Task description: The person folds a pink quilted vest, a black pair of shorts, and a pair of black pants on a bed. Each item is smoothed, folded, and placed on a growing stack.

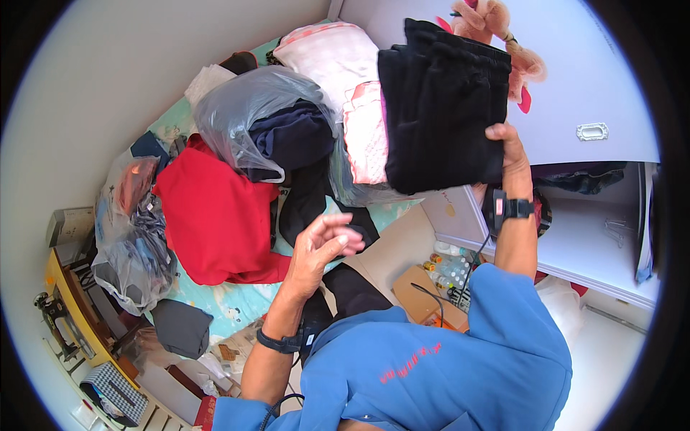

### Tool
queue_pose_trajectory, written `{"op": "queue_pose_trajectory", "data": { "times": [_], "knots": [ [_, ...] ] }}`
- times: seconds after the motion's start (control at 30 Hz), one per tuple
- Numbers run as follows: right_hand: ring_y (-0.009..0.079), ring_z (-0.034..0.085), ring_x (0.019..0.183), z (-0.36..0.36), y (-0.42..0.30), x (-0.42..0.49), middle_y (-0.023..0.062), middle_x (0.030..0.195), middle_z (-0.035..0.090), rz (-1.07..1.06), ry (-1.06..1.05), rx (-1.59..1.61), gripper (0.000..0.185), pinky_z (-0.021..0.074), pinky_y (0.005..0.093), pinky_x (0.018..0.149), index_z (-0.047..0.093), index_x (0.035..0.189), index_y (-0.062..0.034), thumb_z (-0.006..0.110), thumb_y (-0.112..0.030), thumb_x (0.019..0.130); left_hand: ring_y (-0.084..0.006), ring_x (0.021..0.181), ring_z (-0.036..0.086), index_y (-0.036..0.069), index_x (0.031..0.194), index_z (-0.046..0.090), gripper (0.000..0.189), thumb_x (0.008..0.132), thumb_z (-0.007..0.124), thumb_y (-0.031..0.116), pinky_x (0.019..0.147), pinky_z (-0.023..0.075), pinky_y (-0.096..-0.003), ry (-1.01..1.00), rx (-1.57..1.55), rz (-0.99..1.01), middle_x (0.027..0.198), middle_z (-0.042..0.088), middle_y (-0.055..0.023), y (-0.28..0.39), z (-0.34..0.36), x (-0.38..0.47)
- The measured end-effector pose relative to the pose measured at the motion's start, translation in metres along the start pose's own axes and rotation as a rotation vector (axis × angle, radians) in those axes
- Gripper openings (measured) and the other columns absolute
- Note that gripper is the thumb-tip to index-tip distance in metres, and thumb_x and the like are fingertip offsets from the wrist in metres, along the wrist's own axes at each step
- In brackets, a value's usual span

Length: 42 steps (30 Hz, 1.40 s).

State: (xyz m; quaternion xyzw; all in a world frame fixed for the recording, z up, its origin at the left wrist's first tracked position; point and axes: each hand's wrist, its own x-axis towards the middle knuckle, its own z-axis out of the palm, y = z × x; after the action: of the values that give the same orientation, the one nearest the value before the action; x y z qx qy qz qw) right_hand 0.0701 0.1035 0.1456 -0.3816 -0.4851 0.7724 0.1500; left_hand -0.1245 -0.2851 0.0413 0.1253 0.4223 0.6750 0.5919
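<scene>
My right hand (509, 144) grips the right edge of a folded pair of black trousers (444, 113) with an elastic waistband, thumb on top. Partly behind the trousers lies a pink-and-white cloth (365, 132). My left hand (326, 245) hangs with loosely curled, parted fingers and nothing in it, near a black garment (304, 207) on the bed. To its left a red garment (218, 221) is spread out. Beyond that, a clear plastic bag (232, 116) holds dark navy clothing (294, 132). A white blanket with pink trim (329, 59) rests at the back.
The bed has a turquoise patterned sheet (215, 312). Filled plastic bags (132, 242) and a dark grey folded cloth (182, 327) lie left. An open cabinet compartment (590, 221) and plush toys (488, 24) are right. Plastic bottles (453, 266) stand below; a sewing machine (62, 326) is far left.
</scene>
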Motion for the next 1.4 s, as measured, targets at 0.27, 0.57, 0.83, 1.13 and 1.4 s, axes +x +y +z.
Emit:
{"op": "queue_pose_trajectory", "data": {
  "times": [0.27, 0.57, 0.83, 1.13, 1.4],
  "knots": [
    [0.0164, 0.069, 0.079, -0.086, 0.083, 0.085, 0.0044, 0.085, 0.073, 0.167, 0.257, -0.408, 0.020, 0.0565, 0.0300, 0.082, 0.075, 0.090, -0.0062, 0.076, -0.018, 0.074, -0.0213, 0.091, 0.074, -0.001, 0.121, 0.061, 0.025, 0.101, 0.057, 0.015, 0.079, 0.0580, -0.0314, 0.362, 0.072, -0.429, 0.103, 0.072, -0.0133, -0.102, -0.063, -0.087],
    [0.0354, 0.056, 0.132, -0.035, 0.033, 0.067, 0.0240, 0.143, 0.057, 0.025, 0.451, -1.241, 0.095, 0.0436, 0.0438, 0.113, 0.036, 0.156, 0.0008, 0.080, -0.027, 0.077, -0.0194, 0.085, 0.073, 0.003, 0.117, 0.063, 0.018, 0.103, 0.056, 0.013, 0.074, 0.0574, -0.0290, 0.527, 0.022, -0.388, 0.096, 0.073, -0.0112, -0.115, -0.102, -0.128],
    [0.0392, 0.043, 0.144, 0.037, 0.086, 0.082, 0.0230, 0.156, 0.045, -0.947, 0.549, -1.835, 0.088, 0.0313, 0.0520, 0.119, 0.039, 0.158, -0.0073, 0.067, -0.059, 0.093, -0.0203, 0.087, 0.073, 0.002, 0.120, 0.062, 0.022, 0.103, 0.057, 0.014, 0.074, 0.0568, -0.0305, 0.531, -0.001, -0.357, 0.100, 0.073, -0.0130, -0.115, -0.107, -0.121],
    [0.0369, 0.036, 0.150, -0.032, 0.130, 0.120, 0.0221, 0.161, 0.040, -0.713, 0.448, -1.581, 0.083, 0.0266, 0.0467, 0.124, 0.034, 0.160, -0.0048, 0.054, -0.060, 0.101, -0.0192, 0.090, 0.072, 0.002, 0.121, 0.061, 0.023, 0.103, 0.056, 0.015, 0.077, 0.0564, -0.0301, 0.496, -0.001, -0.380, 0.102, 0.072, -0.0124, -0.121, -0.108, -0.122],
    [0.0388, 0.055, 0.133, 0.046, 0.091, 0.089, 0.0257, 0.140, 0.060, -0.782, 0.505, -1.388, 0.078, 0.0397, 0.0441, 0.115, 0.059, 0.139, 0.0049, 0.079, -0.051, 0.087, -0.0188, 0.089, 0.071, 0.002, 0.121, 0.061, 0.024, 0.103, 0.054, 0.017, 0.076, 0.0562, -0.0301, 0.557, 0.008, -0.358, 0.101, 0.071, -0.0114, -0.132, -0.119, -0.138]
  ]
}}
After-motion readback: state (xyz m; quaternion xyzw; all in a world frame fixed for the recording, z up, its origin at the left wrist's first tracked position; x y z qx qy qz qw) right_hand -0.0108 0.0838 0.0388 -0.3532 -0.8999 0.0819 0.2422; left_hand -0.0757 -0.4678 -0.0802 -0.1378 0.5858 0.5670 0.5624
